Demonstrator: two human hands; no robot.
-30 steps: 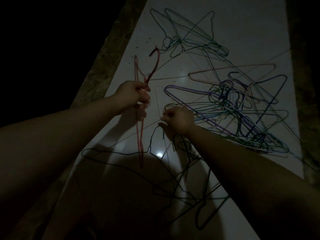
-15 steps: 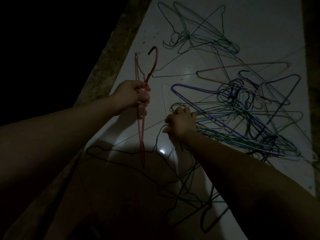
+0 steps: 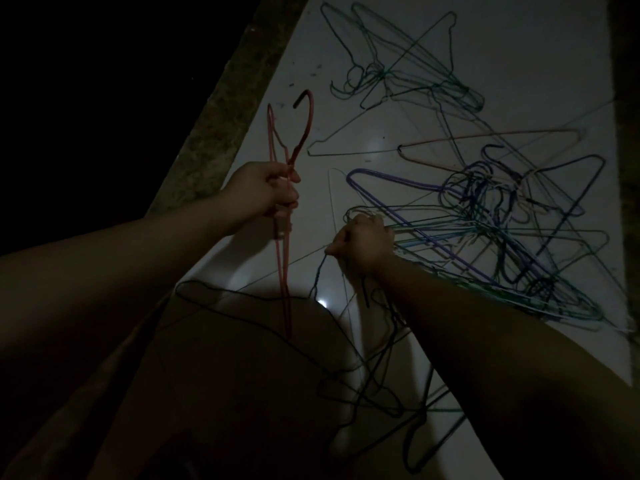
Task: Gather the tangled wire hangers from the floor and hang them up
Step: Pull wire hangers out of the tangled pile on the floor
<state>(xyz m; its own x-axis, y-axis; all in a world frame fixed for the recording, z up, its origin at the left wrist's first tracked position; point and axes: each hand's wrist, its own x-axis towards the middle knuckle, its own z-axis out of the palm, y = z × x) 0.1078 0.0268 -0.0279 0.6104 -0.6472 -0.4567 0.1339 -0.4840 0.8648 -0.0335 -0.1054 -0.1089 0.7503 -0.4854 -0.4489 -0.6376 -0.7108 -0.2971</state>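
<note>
My left hand is closed around a red wire hanger, held upright and edge-on, its hook at the top. My right hand is clenched on the necks of dark wire hangers that trail down and toward me in a loose tangle. Just right of that hand a big heap of purple, blue and green hangers lies on the white floor. A smaller knot of green hangers lies farther away near the top.
A rough concrete strip borders the white floor on the left, with darkness beyond it. Another dark edge runs down the right side. A single pink hanger lies above the heap. My shadow covers the near floor.
My right hand has shifted slightly right toward the heap, still gripping the dark hangers. The left hand with the red hanger has barely moved.
</note>
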